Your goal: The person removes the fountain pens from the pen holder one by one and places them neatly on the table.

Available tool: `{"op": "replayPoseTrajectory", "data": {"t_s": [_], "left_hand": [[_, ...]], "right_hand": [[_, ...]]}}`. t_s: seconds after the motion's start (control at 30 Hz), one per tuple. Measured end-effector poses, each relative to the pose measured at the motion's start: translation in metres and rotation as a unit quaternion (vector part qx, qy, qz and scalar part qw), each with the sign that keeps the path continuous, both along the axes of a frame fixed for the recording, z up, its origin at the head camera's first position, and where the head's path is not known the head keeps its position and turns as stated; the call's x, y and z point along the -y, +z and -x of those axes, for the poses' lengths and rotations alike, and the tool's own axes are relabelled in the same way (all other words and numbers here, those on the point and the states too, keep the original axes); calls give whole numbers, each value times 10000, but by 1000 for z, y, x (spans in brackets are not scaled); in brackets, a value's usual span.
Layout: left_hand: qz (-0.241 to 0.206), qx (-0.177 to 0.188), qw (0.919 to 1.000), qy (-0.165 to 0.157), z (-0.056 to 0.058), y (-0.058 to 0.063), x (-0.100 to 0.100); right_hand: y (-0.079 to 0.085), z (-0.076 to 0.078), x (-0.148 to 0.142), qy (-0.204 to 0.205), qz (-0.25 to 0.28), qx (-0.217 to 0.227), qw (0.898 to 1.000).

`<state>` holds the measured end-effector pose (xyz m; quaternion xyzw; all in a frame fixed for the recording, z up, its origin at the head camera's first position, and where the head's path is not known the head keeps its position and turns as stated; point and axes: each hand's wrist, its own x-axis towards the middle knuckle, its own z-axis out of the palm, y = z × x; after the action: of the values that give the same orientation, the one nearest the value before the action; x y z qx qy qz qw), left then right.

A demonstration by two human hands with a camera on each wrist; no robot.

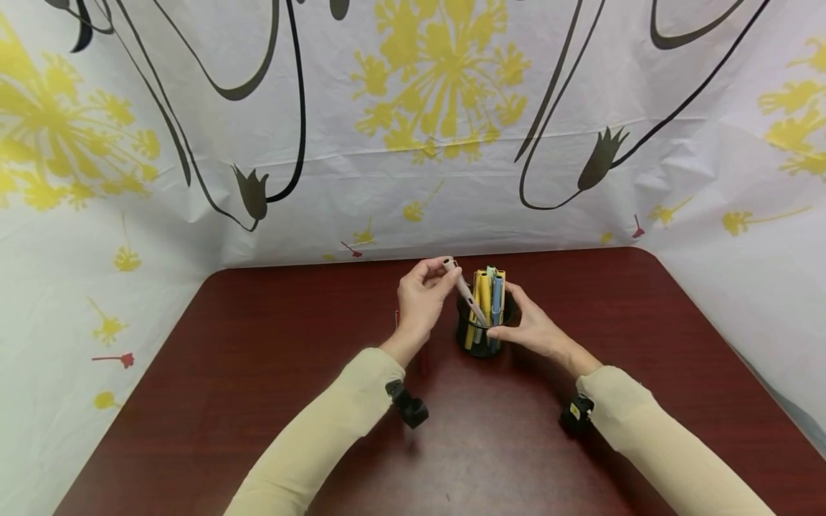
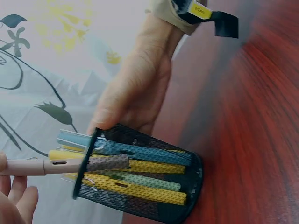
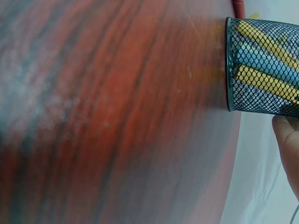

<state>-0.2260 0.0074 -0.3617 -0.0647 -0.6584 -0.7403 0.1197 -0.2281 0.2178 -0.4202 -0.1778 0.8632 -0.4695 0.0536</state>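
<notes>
My left hand [image 1: 418,301] pinches a pale pinkish pen [image 1: 466,292] near its upper end, between thumb and fingers. The pen leans, its lower part inside a black mesh pen holder [image 2: 198,186], as the left wrist view shows. With thumb at the front and fingers behind, my right hand [image 1: 535,331] grips the holder's right side near the rim. Several pens stand in the holder: yellow pens [image 1: 485,290], a blue pen [image 1: 497,294] and a pale green pen [image 2: 154,181]. The holder stands upright on the table.
Something thin and red [image 1: 424,360] lies on the dark red wooden table [image 1: 271,401], partly hidden by my left wrist. A white patterned sheet [image 1: 413,208] hangs behind the table's far edge and along its sides.
</notes>
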Motion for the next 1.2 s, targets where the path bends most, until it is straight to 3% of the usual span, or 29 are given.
{"op": "replayPoseTrajectory", "data": {"t_s": [0.13, 0.27, 0.77, 1.2], "left_hand": [[-772, 148, 9966, -226, -1, 8, 3], [-1097, 285, 9933, -222, -1, 15, 7], [-1078, 533, 9927, 59, 4, 22, 36], [-413, 1274, 9910, 90, 8, 3, 70]], "right_hand": [[0, 0, 0, -2, 22, 20, 10000], [1, 0, -1, -9, -33, 11, 10000], [-1, 0, -1, 22, 39, -33, 10000], [-3, 1, -3, 60, 57, -11, 10000]]}}
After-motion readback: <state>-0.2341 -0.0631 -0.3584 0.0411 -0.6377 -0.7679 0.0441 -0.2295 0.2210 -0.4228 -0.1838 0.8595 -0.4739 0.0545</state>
